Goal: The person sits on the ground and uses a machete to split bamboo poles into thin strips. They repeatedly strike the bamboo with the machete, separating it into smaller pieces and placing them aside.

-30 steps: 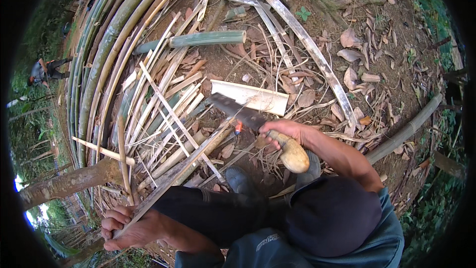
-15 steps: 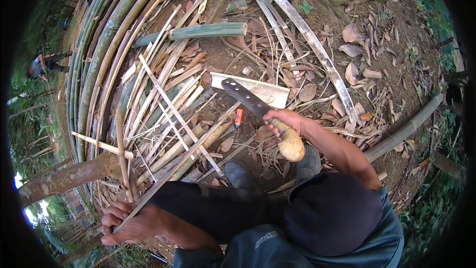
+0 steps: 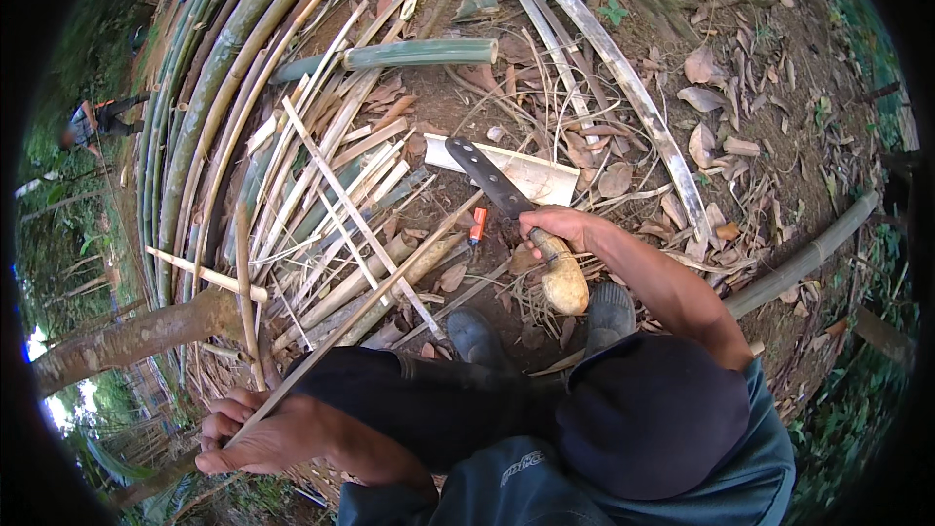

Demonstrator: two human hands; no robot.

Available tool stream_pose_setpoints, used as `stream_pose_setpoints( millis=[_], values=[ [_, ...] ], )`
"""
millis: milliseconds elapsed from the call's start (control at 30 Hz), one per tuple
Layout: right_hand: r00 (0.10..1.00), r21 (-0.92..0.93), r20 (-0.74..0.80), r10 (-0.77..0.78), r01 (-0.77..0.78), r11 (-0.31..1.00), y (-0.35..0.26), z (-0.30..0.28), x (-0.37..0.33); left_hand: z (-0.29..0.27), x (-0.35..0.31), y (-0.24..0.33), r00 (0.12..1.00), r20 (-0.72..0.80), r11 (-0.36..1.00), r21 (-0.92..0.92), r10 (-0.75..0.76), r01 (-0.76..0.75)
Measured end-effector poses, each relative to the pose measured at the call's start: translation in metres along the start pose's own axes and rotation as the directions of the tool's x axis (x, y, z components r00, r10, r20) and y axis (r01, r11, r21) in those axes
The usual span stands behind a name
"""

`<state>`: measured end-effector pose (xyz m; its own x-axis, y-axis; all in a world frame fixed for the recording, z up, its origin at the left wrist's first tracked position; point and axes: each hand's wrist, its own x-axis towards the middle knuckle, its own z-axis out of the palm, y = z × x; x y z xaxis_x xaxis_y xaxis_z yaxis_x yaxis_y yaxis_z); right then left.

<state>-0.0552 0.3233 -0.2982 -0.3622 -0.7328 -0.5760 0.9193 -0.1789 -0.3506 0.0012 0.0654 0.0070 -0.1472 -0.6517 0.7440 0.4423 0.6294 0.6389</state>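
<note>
My left hand (image 3: 268, 436), at the lower left, is closed round the near end of a long, thin bamboo strip (image 3: 375, 300). The strip slants up and to the right, its far end close to the blade of a machete (image 3: 495, 179). My right hand (image 3: 563, 228) grips that machete where the dark blade, dotted with small holes, meets the pale, bulbous wooden handle. Its blade points up and left, over a split white-faced bamboo piece (image 3: 545, 175) on the ground. Just left of my right hand lies a small orange lighter-like object (image 3: 478, 225).
Cut bamboo strips (image 3: 326, 185) lie heaped at the left, beside long bamboo poles (image 3: 209, 68). A green bamboo length (image 3: 419, 53) rests across the heap. Dry leaves (image 3: 701, 146) cover the soil. My boots (image 3: 474, 336) stand below. A person (image 3: 93, 122) is at the far left.
My right hand has turned the machete slightly, so its blade stands a little steeper. My left hand keeps its hold on the bamboo strip. The whole view has shifted slightly.
</note>
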Motion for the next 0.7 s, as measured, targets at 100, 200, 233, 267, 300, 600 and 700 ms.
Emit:
stream_pose_setpoints(
  millis=[100, 200, 233, 267, 300, 600, 700],
  values=[
    [0.998, -0.061, -0.04, 0.04, -0.043, 0.997, 0.004, 0.001, 0.006, -0.003, -0.001, 0.002, 0.997, 0.062, 0.998, -0.049, -0.035, 0.038],
    [0.995, -0.313, -0.073, -0.068, 0.042, 0.949, -0.014, 0.063, -0.021, -0.003, 0.0, 0.003, 0.996, 0.085, 1.0, -0.029, -0.009, 0.011],
    [0.996, -0.453, -0.024, -0.085, 0.065, 0.889, -0.016, 0.069, -0.02, 0.0, 0.0, 0.003, 0.997, 0.081, 1.0, -0.016, 0.012, -0.011],
    [0.993, -0.46, -0.062, -0.098, 0.058, 0.886, -0.017, 0.069, -0.018, 0.001, 0.001, 0.002, 0.997, 0.078, 0.999, -0.038, 0.002, 0.001],
    [0.989, -0.467, -0.099, -0.11, 0.051, 0.883, -0.019, 0.068, -0.015, 0.002, 0.003, 0.001, 0.997, 0.075, 0.998, -0.058, -0.007, 0.012],
    [0.981, -0.564, -0.17, -0.099, -0.014, 0.825, -0.026, 0.047, -0.008, -0.01, 0.004, 0.001, 0.965, 0.26, 0.949, -0.299, -0.013, 0.094],
    [0.989, -0.553, -0.121, -0.086, 0.005, 0.833, -0.02, 0.049, -0.006, -0.009, 0.012, 0.0, 0.952, 0.285, 0.85, -0.468, -0.113, 0.241]
  ],
)
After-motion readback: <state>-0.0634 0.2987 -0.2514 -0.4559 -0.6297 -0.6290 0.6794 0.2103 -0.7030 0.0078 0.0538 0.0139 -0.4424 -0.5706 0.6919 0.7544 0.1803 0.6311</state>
